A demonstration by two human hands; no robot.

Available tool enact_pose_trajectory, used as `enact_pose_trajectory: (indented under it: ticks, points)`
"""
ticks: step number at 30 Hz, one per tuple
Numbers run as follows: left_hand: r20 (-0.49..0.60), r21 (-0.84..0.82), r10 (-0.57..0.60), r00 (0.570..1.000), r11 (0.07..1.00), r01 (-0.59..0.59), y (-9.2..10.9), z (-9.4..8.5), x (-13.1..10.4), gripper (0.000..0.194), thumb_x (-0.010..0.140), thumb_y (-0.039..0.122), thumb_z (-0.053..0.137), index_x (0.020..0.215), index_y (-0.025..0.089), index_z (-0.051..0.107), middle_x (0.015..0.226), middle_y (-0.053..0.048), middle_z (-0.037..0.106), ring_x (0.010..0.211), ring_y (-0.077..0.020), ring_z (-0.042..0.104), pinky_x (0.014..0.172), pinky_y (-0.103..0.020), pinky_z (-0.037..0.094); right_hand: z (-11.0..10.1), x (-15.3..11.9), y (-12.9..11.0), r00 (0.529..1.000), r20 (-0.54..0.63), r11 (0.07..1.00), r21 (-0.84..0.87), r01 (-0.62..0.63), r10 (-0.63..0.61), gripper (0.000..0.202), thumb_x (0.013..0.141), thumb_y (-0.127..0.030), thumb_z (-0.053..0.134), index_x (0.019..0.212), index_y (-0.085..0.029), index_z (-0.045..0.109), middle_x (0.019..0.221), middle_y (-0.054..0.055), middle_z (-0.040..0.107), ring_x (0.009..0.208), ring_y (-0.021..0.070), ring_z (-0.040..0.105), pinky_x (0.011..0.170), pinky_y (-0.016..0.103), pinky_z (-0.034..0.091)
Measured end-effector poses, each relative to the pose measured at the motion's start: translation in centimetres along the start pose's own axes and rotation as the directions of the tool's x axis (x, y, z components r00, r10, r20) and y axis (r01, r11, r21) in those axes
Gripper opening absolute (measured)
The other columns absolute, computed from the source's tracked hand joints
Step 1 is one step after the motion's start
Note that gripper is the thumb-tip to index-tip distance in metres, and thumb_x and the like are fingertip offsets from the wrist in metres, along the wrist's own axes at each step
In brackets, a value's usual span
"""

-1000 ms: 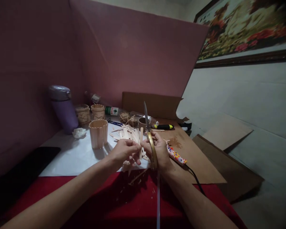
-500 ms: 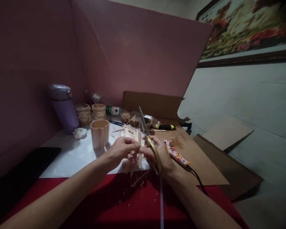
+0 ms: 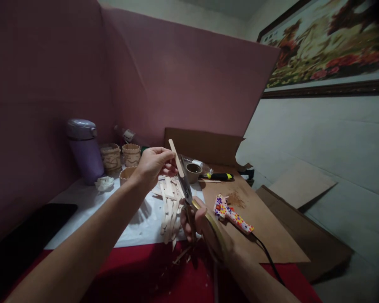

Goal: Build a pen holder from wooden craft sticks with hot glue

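Observation:
Between the thumb and fingers of my left hand (image 3: 156, 166) is a flat wooden stick (image 3: 174, 151), tilted with its rounded end up. My right hand (image 3: 205, 225) is wrapped round the gold handles of the scissors (image 3: 186, 187). Their blades point up and lie against the stick's lower part. Below and behind the blades, a pile of wooden sticks (image 3: 169, 214) lies on a white sheet (image 3: 97, 221). A wooden-stick cup (image 3: 126, 173) is partly hidden behind my left wrist.
A purple bottle (image 3: 85, 153), two decorated cups (image 3: 131, 155) and crumpled tissue (image 3: 104, 183) stand at the left. On brown cardboard (image 3: 271, 240) lie a flowered glue gun (image 3: 235, 216) with its cord and a black-yellow cutter (image 3: 221, 176). A tape roll (image 3: 193, 171) is behind the scissors.
My left hand has moved up and forward with the stick, which now leans left. The scissors have opened and moved to the stick's lower part; my right hand is lower. The view has tilted slightly upward.

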State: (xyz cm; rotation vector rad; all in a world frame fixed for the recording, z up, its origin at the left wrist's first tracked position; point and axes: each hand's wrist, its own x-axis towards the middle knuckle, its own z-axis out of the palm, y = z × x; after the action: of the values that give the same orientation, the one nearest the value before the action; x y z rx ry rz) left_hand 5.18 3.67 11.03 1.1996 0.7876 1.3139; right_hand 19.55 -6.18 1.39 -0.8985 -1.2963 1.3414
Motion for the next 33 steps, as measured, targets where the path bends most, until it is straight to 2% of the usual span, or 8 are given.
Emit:
enact_pose_trajectory:
  ticks: [4, 8, 14, 21, 25, 33]
  points:
    - [-0.045, -0.020, -0.019, 0.999, 1.000, 0.018, -0.6, -1.1, -0.2, 0.009, 0.066, 0.014, 0.067, 0.065, 0.011, 0.058, 0.052, -0.003, 0.062, 0.040, -0.0133, 0.060, 0.035, -0.019, 0.046, 0.6, -0.8, -0.8, 0.999, -0.006, 0.998, 0.016, -0.054, 0.054, 0.072, 0.061, -0.084, 0.060, 0.102, -0.025, 0.051, 0.073, -0.001, 0.054, 0.050, 0.0100, 0.041, 0.045, 0.025, 0.035]
    - [-0.089, -0.052, -0.022, 0.996, 0.998, 0.017, -1.4, -1.8, -0.8, 0.014, 0.066, 0.017, 0.070, 0.067, 0.012, 0.057, 0.053, -0.002, 0.062, 0.042, -0.0145, 0.062, 0.039, -0.021, 0.050, 0.6, -0.8, -0.8, 0.998, 0.020, 0.998, -0.023, -0.065, 0.065, 0.074, 0.059, -0.085, 0.061, 0.102, -0.025, 0.049, 0.071, -0.003, 0.051, 0.050, 0.0087, 0.037, 0.045, 0.024, 0.032]
    - [-0.109, -0.090, -0.004, 0.994, 0.996, -0.006, -1.6, -1.9, -1.6, 0.018, 0.066, 0.018, 0.073, 0.068, 0.012, 0.056, 0.054, -0.002, 0.062, 0.043, -0.0146, 0.062, 0.039, -0.021, 0.050, 0.1, -0.5, 0.0, 0.996, 0.075, 0.995, -0.088, -0.040, 0.047, 0.079, 0.062, -0.086, 0.057, 0.111, -0.024, 0.048, 0.074, -0.003, 0.048, 0.051, 0.0081, 0.035, 0.044, 0.024, 0.033]
    - [-0.121, -0.076, 0.024, 0.992, 0.997, -0.033, -1.5, -1.9, -1.7, 0.021, 0.065, 0.021, 0.075, 0.069, 0.013, 0.056, 0.053, -0.001, 0.062, 0.042, -0.0148, 0.063, 0.039, -0.021, 0.049, -0.1, -0.6, 0.3, 0.995, 0.083, 0.994, -0.100, -0.043, 0.051, 0.077, 0.064, -0.085, 0.056, 0.113, -0.026, 0.051, 0.063, -0.006, 0.033, 0.052, 0.0121, 0.033, 0.045, 0.026, 0.032]
    - [-0.133, -0.090, 0.041, 0.990, 0.995, -0.053, -1.6, -1.9, -1.7, 0.020, 0.065, 0.021, 0.074, 0.069, 0.013, 0.056, 0.053, -0.001, 0.063, 0.042, -0.0141, 0.062, 0.039, -0.021, 0.050, 0.2, -0.7, -0.1, 0.996, 0.052, 0.993, -0.099, -0.068, 0.073, 0.081, 0.059, -0.088, 0.056, 0.111, -0.026, 0.051, 0.067, -0.005, 0.038, 0.054, 0.0114, 0.035, 0.046, 0.026, 0.032]
    - [-0.119, -0.101, 0.041, 0.992, 0.993, -0.054, -1.7, -1.8, -1.8, 0.020, 0.065, 0.020, 0.074, 0.070, 0.013, 0.057, 0.054, -0.001, 0.063, 0.043, -0.0139, 0.062, 0.040, -0.021, 0.050, 0.2, -0.7, -0.1, 0.996, 0.042, 0.992, -0.104, -0.072, 0.076, 0.076, 0.062, -0.084, 0.059, 0.111, -0.025, 0.052, 0.072, -0.002, 0.047, 0.054, 0.0109, 0.038, 0.046, 0.025, 0.032]
